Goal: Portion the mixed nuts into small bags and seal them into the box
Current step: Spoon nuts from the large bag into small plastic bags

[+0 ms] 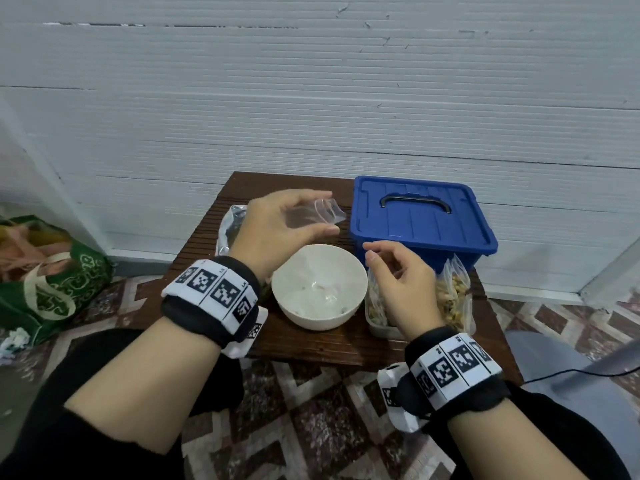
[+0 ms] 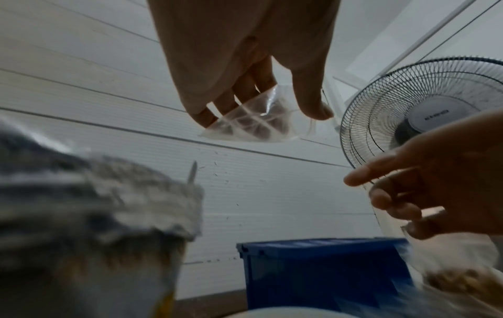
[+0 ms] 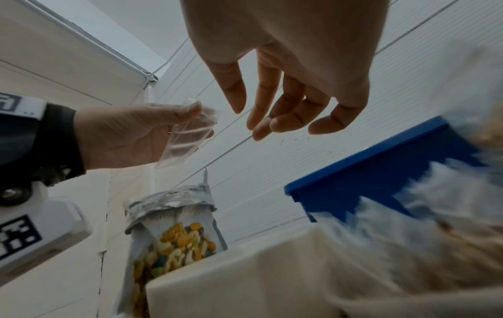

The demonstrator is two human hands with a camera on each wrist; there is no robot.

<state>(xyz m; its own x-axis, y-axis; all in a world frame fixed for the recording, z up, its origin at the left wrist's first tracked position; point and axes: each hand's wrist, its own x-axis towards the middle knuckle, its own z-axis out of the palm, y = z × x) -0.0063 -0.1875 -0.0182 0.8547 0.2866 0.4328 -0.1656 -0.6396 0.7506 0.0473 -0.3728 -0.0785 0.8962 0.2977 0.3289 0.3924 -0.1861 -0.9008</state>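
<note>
My left hand [image 1: 287, 223] holds a small empty clear bag [image 1: 320, 214] between thumb and fingers, above the white bowl [image 1: 318, 289]; the bag [image 2: 253, 124] also shows under the fingers in the left wrist view and in the right wrist view [image 3: 187, 137]. The bowl is nearly empty, with a few crumbs. My right hand [image 1: 394, 271] hovers with loosely curled fingers and nothing in it, over filled nut bags [image 1: 450, 296] standing in a clear container [image 1: 381, 327]. The blue box [image 1: 420, 216] stands shut behind them. A foil pouch of mixed nuts [image 3: 174, 243] stands left of the bowl.
Everything sits on a small dark wooden table [image 1: 311, 344] against a white panelled wall. A green bag [image 1: 52, 278] lies on the patterned floor at the left. A fan [image 2: 424, 111] stands off to the right, with a grey seat [image 1: 554, 362] beside the table.
</note>
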